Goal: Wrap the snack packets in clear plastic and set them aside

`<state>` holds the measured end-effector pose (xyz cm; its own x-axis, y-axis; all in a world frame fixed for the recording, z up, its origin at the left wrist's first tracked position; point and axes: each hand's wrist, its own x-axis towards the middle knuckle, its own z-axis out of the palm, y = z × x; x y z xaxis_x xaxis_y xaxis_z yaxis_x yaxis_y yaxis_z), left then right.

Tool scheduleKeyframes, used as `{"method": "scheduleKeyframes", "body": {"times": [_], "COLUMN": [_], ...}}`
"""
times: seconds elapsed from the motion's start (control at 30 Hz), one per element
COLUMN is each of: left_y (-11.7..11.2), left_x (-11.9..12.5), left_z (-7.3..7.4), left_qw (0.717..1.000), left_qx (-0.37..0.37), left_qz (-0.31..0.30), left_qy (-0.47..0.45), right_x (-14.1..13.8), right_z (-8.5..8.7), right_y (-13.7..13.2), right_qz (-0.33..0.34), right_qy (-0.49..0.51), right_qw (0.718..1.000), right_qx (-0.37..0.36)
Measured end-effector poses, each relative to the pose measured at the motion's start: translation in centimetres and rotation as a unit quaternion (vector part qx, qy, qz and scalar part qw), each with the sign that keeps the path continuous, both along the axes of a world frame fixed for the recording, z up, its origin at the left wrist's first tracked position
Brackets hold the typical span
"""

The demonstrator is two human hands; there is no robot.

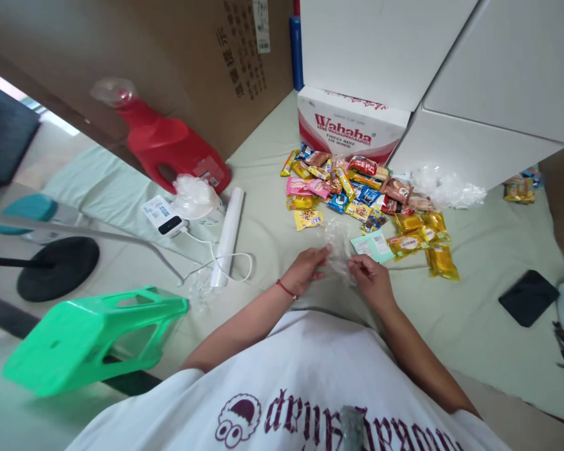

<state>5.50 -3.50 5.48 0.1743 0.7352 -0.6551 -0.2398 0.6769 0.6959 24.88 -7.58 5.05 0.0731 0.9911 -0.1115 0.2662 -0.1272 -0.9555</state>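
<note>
Between my two hands a thin clear plastic bag (338, 247) is stretched, looking empty. My left hand (305, 269), with a red string at the wrist, pinches its left side. On the other side my right hand (370, 275) grips the bag's right edge with curled fingers. Just beyond lies a heap of small wrapped snacks (350, 188) in many colours. A pale green packet (372, 246) is close to my right hand, beside several yellow-wrapped snacks (408, 241). More crumpled clear bags (451, 186) sit at the heap's right.
Behind the snacks stands a Wahaha box (352, 128) against white boxes (385, 44). To the left are a red jug (173, 144), a white roll (229, 235), a white cable (244, 255) and a green stool (89, 332). A dark flat object (529, 299) lies at right.
</note>
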Motion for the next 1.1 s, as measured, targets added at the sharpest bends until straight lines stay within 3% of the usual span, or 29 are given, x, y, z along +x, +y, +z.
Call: {"method": "scheduleKeyframes", "body": {"times": [0.07, 0.13, 0.23, 0.33, 0.4, 0.5, 0.57, 0.63, 0.73, 0.87, 0.97, 1.1], "left_y": [0.0, 0.1, 0.3, 0.5, 0.6, 0.4, 0.0, -0.5, -1.2, -1.6, -1.3, 1.1], "left_x": [0.9, 1.0, 0.1, -1.1, -1.8, -2.6, -2.9, -3.2, -3.3, -3.5, -4.0, -4.4], "left_z": [-0.4, -0.8, -1.3, -1.7, -2.0, -2.6, -3.0, -3.2, -3.4, -3.3, -3.0, -2.3], "left_qw": [0.999, 0.997, 0.985, 0.969, 0.968, 0.982, 0.989, 0.989, 0.983, 0.985, 0.99, 0.985], "left_qx": [0.028, 0.027, -0.014, -0.052, -0.046, -0.001, 0.04, 0.087, 0.145, 0.138, 0.097, 0.078], "left_qz": [0.019, 0.048, 0.105, 0.169, 0.183, 0.151, 0.128, 0.118, 0.106, 0.099, 0.102, 0.06], "left_qy": [-0.004, -0.046, -0.135, -0.172, -0.166, -0.112, -0.06, -0.024, -0.021, -0.037, -0.011, 0.142], "right_x": [-0.2, 0.3, 1.7, 3.1, 3.8, 5.1, 6.4, 7.7, 8.5, 5.8, 2.6, -0.2], "right_z": [0.0, -0.2, -1.0, -1.9, -2.4, -2.5, -2.0, -1.3, -0.3, 0.4, 0.4, -0.2], "right_y": [-0.2, -0.3, -0.7, -2.1, -3.4, -5.4, -5.9, -5.3, -2.8, 0.8, 1.9, 1.5], "right_qz": [-0.035, -0.119, -0.217, -0.23, -0.206, -0.14, -0.109, -0.121, -0.118, 0.066, 0.193, 0.27], "right_qy": [0.003, 0.06, 0.226, 0.335, 0.317, 0.22, 0.098, -0.047, -0.184, -0.292, -0.335, -0.376], "right_qw": [0.999, 0.991, 0.949, 0.908, 0.914, 0.947, 0.975, 0.987, 0.974, 0.937, 0.905, 0.88], "right_qx": [0.014, 0.02, -0.023, -0.103, -0.145, -0.186, -0.168, -0.097, 0.056, 0.18, 0.175, 0.108]}}
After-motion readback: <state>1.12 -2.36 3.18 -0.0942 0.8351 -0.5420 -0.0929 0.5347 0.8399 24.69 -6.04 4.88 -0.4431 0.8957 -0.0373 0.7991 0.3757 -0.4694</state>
